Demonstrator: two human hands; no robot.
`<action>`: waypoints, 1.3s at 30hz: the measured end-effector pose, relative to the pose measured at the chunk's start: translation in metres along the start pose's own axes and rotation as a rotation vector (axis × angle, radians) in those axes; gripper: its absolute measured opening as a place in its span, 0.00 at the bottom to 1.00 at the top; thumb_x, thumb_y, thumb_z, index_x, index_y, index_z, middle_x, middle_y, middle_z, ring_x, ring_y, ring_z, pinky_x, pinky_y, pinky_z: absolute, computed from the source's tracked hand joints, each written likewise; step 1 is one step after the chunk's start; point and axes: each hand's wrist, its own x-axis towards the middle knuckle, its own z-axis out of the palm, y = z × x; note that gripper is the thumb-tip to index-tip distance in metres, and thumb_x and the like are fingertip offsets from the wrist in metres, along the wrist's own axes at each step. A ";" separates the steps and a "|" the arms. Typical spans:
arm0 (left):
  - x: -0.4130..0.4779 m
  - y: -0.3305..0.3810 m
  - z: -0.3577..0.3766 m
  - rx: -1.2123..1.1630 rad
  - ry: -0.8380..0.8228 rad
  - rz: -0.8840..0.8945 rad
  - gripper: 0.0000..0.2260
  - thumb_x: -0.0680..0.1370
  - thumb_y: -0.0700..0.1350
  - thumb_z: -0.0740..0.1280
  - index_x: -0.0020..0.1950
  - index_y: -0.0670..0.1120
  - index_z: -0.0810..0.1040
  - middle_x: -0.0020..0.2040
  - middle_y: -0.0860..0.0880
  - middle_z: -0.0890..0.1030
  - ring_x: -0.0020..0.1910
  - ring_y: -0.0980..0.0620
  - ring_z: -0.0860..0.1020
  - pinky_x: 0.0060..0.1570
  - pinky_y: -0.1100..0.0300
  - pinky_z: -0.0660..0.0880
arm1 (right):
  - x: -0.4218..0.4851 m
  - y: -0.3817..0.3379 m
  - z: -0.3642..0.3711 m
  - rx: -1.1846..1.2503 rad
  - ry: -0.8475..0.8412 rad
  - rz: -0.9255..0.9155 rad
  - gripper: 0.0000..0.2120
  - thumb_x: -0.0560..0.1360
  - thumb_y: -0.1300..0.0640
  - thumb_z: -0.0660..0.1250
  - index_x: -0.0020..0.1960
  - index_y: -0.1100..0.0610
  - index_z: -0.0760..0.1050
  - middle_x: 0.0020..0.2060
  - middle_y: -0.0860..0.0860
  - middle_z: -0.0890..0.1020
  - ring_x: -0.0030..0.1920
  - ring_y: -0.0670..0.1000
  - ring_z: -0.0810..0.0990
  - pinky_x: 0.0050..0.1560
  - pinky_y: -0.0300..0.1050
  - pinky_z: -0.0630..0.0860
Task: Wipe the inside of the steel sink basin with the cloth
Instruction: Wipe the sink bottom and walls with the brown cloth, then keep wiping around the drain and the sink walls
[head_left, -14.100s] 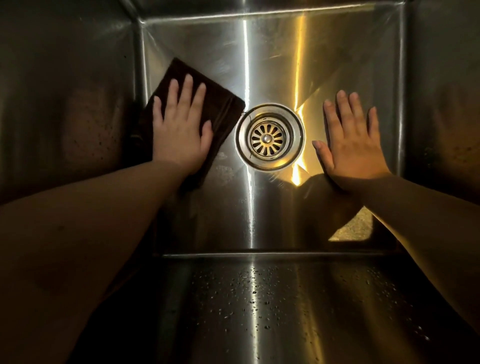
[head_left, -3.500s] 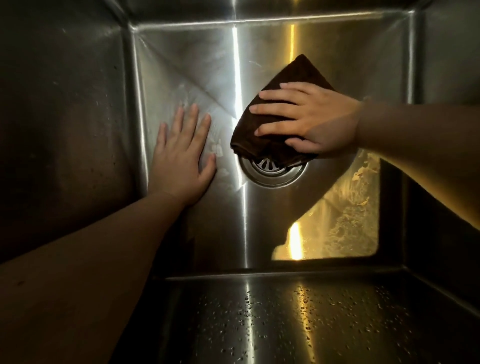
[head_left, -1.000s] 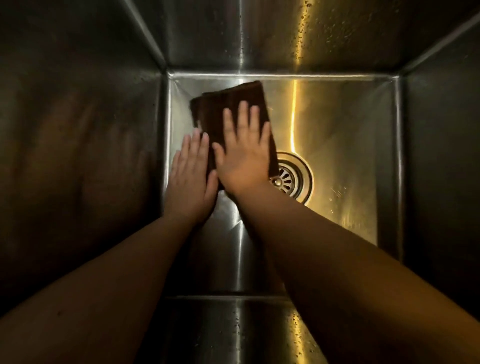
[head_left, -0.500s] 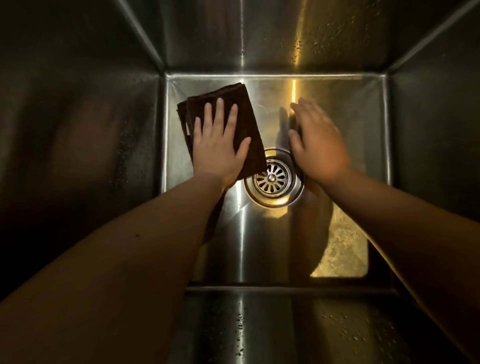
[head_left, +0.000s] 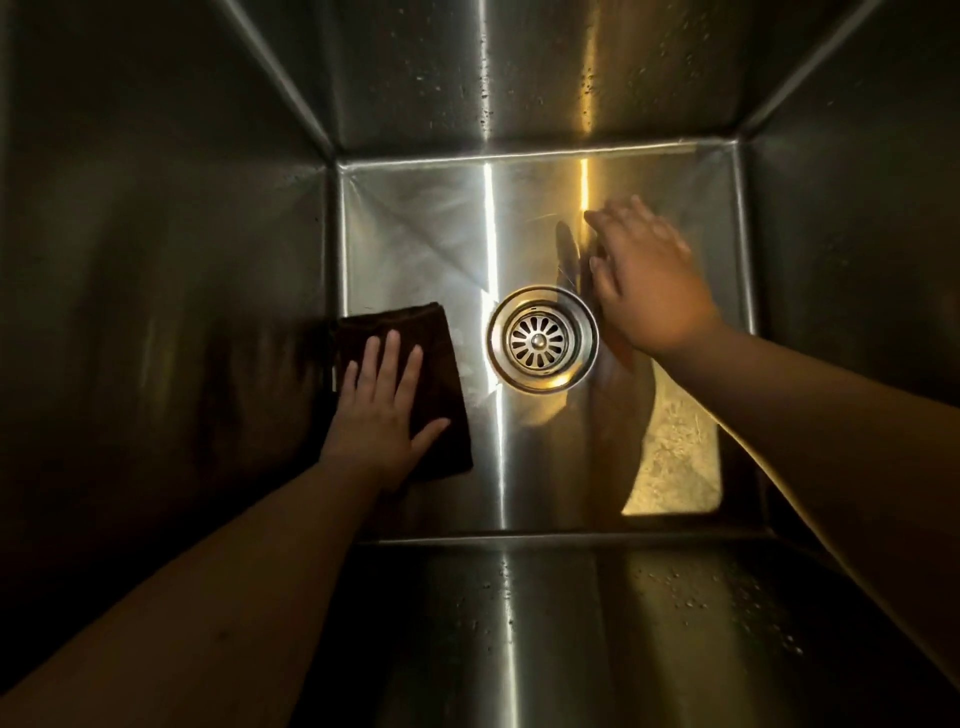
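I look straight down into a deep steel sink basin. A dark brown folded cloth lies flat on the basin floor against the left wall. My left hand presses on it with straight, spread fingers. My right hand rests flat on the floor to the right of the round drain strainer, fingers straight and slightly blurred. The cloth's near part is hidden under my left hand.
Four steel walls rise steeply around the floor; water droplets dot the far wall and the near wall. A bright yellowish reflection shows on the floor at the near right.
My left hand has slid the cloth from the far left corner toward me along the left wall. My right hand has stayed to the right of the drain.
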 end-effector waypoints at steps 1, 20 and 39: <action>0.000 -0.001 -0.002 0.006 -0.018 0.011 0.37 0.77 0.67 0.47 0.71 0.50 0.27 0.76 0.43 0.32 0.74 0.45 0.31 0.69 0.50 0.31 | -0.004 0.000 -0.002 -0.014 0.009 0.000 0.22 0.81 0.54 0.55 0.75 0.54 0.61 0.75 0.54 0.63 0.76 0.53 0.55 0.74 0.48 0.48; -0.011 0.002 -0.024 -0.016 0.007 0.010 0.34 0.79 0.52 0.62 0.77 0.42 0.48 0.77 0.41 0.52 0.74 0.42 0.53 0.71 0.47 0.53 | -0.058 -0.041 -0.003 -0.221 -0.171 -0.286 0.21 0.80 0.54 0.57 0.71 0.58 0.66 0.67 0.55 0.72 0.71 0.57 0.63 0.73 0.55 0.46; -0.070 0.022 -0.152 -0.387 0.092 0.072 0.21 0.76 0.41 0.66 0.67 0.41 0.66 0.61 0.41 0.73 0.59 0.42 0.72 0.54 0.52 0.69 | -0.112 -0.127 -0.093 -0.036 -0.233 -0.366 0.32 0.75 0.55 0.66 0.75 0.54 0.57 0.70 0.54 0.66 0.66 0.56 0.70 0.59 0.51 0.73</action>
